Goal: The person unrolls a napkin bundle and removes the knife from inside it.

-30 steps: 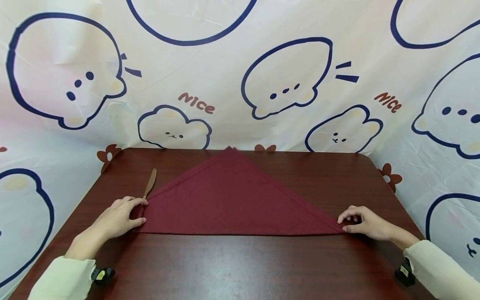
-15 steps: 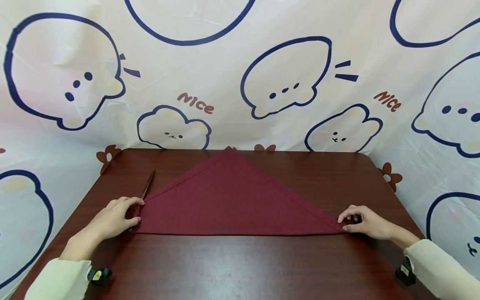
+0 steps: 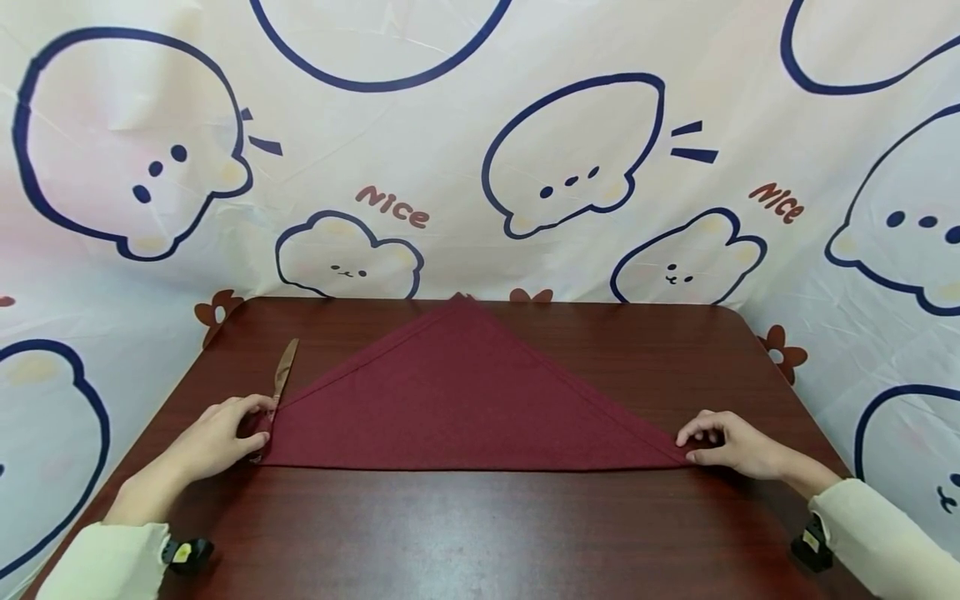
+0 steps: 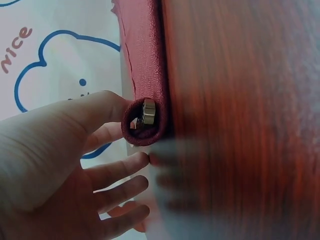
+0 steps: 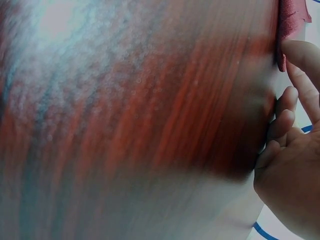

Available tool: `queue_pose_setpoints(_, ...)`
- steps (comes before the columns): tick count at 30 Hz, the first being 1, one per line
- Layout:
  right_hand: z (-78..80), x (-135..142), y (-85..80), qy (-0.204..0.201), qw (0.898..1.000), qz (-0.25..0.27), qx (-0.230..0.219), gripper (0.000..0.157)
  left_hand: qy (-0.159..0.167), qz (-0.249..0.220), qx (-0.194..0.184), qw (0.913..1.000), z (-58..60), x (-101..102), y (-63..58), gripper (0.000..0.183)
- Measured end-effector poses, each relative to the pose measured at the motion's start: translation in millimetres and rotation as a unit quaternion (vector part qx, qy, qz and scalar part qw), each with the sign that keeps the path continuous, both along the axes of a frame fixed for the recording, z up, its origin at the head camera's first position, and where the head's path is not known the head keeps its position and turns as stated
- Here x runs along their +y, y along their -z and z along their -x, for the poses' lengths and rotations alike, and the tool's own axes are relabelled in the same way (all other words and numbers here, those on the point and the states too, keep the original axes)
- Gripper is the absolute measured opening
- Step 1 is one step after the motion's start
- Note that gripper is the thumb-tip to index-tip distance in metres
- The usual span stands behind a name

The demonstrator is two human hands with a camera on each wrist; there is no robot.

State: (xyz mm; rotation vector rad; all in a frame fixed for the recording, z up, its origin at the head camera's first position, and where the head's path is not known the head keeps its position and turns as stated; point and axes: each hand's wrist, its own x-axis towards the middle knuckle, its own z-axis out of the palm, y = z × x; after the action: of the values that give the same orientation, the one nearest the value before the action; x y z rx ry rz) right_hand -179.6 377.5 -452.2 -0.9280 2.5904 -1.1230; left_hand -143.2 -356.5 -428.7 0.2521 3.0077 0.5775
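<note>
A burgundy cloth napkin (image 3: 465, 400) lies folded in a triangle, its long straight edge toward me and its peak at the table's far edge. Its left end is rolled; the left wrist view shows this roll end-on, with a gold metal handle end (image 4: 148, 111) inside. A gold table knife (image 3: 285, 367) sticks out past the far side of the roll, its lower part hidden by hand and cloth. My left hand (image 3: 213, 437) holds the roll between thumb and fingers. At the napkin's right corner (image 5: 283, 60), my right hand (image 3: 731, 446) pinches the tip against the table.
The dark wooden table (image 3: 480, 533) is glossy, with rounded far corners. A pale curtain (image 3: 450, 150) printed with blue cartoon outlines hangs behind it and along both sides.
My left hand has shifted left with the roll and the knife, and the knife's blade has turned over. More flat napkin shows on the left. My right hand has stayed in place.
</note>
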Motion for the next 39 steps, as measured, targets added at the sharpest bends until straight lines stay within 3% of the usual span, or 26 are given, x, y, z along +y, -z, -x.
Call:
queue_pose_setpoints(17, -0.4, 2.2, -0.4, 0.002, 1.000, -0.005, -0.016, 0.016, 0.012, -0.023, 0.011, 0.9996, 1.8, -3.2, 4.5, 0.040)
queue_pose_setpoints(30, 1.2, 0.7, -1.4, -0.002, 1.000, -0.004, -0.020, 0.015, 0.008, -0.023, 0.012, 0.9996, 1.0, 0.4, -1.4, 0.041)
queue_pose_setpoints(39, 0.4, 0.2, -1.2, -0.002, 1.000, -0.007, -0.016, 0.014, 0.010, 0.019, 0.023, 0.9995, -1.2, 16.8, -1.1, 0.044)
